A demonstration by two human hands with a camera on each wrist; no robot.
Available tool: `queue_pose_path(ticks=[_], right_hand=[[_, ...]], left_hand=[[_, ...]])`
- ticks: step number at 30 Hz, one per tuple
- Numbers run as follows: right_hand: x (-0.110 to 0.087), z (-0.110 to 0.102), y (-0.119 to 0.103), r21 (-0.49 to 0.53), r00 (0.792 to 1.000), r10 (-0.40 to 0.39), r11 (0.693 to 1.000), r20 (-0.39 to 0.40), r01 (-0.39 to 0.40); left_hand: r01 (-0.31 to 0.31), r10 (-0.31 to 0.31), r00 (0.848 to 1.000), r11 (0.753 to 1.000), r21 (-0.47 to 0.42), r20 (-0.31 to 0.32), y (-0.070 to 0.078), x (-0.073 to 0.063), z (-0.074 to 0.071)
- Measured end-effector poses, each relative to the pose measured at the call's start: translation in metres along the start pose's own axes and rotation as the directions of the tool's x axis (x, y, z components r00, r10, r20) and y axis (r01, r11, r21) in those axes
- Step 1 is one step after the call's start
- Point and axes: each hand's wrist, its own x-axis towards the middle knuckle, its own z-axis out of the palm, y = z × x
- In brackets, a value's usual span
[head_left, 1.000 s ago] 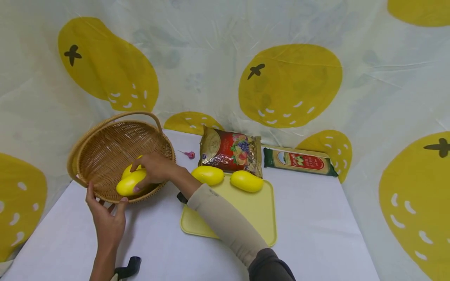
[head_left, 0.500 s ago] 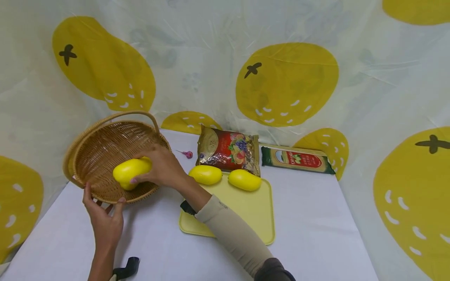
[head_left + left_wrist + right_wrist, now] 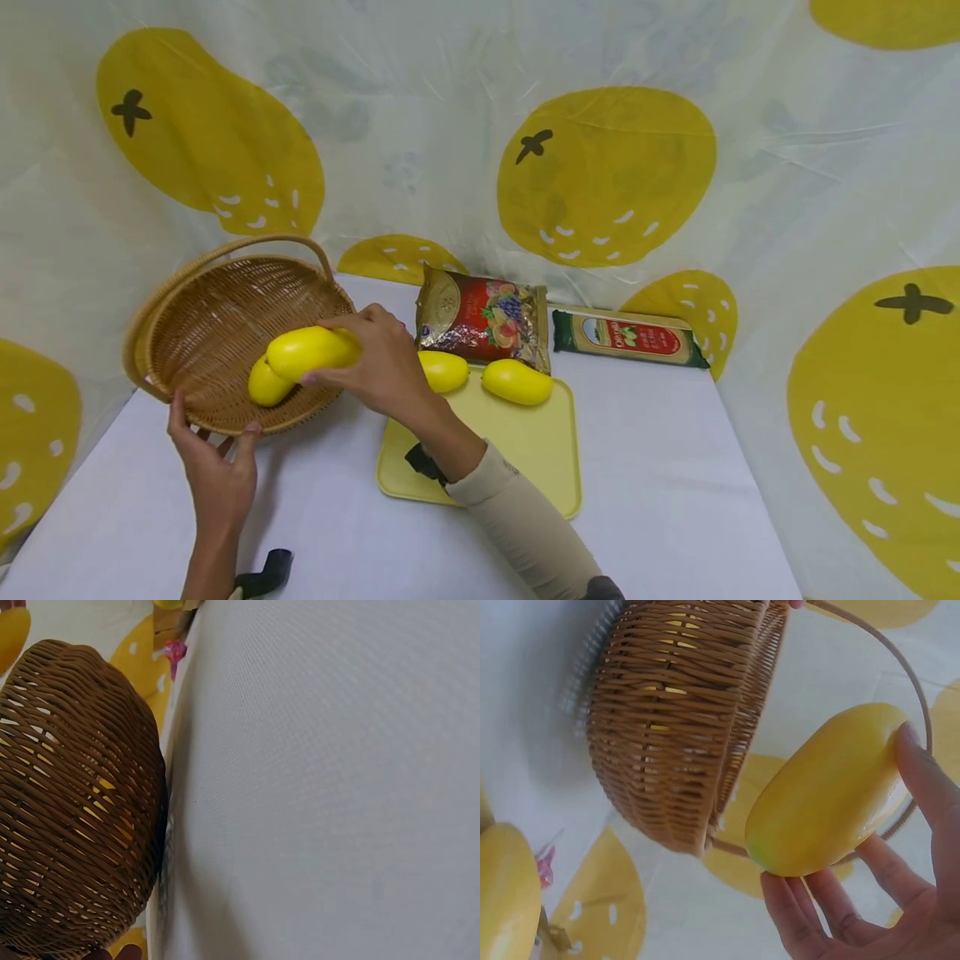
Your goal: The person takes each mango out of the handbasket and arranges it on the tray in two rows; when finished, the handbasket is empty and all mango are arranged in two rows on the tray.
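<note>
My right hand pinches a yellow mango between thumb and fingers, over the near right part of the wicker basket. In the right wrist view, that mango lies across the fingertips, outside the basket's rim. A second mango rests in the basket, partly behind the held one. The basket tilts with its opening toward me, and my left hand grips its near rim. Through the weave in the left wrist view, some yellow shows inside the basket.
A pale yellow tray lies right of the basket, with two more mangoes at its far edge. Behind stand a red and gold candy bag and a long green-ended packet. A pink lollipop lies near the basket.
My right hand has raised the mango from inside the basket and moved it rightward toward the rim. The other mango in the basket now shows more. The left hand keeps its hold.
</note>
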Motion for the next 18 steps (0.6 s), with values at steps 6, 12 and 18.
queue_pose_path(ticks=[6,12,18], right_hand=[[-0.017,-0.012,0.008,0.026,0.998,0.062,0.998,-0.018,-0.062],[-0.032,-0.020,0.021,0.043,0.993,0.110,0.993,-0.048,-0.108],[-0.047,-0.025,0.036,0.067,0.983,0.163,0.985,-0.089,-0.158]], left_hand=[[-0.001,0.001,1.000,1.000,-0.008,0.007,-0.001,0.000,-0.002],[-0.003,0.003,1.000,1.000,-0.003,0.002,-0.001,0.000,-0.002],[-0.002,0.002,1.000,1.000,-0.009,0.008,-0.001,0.000,0.000]])
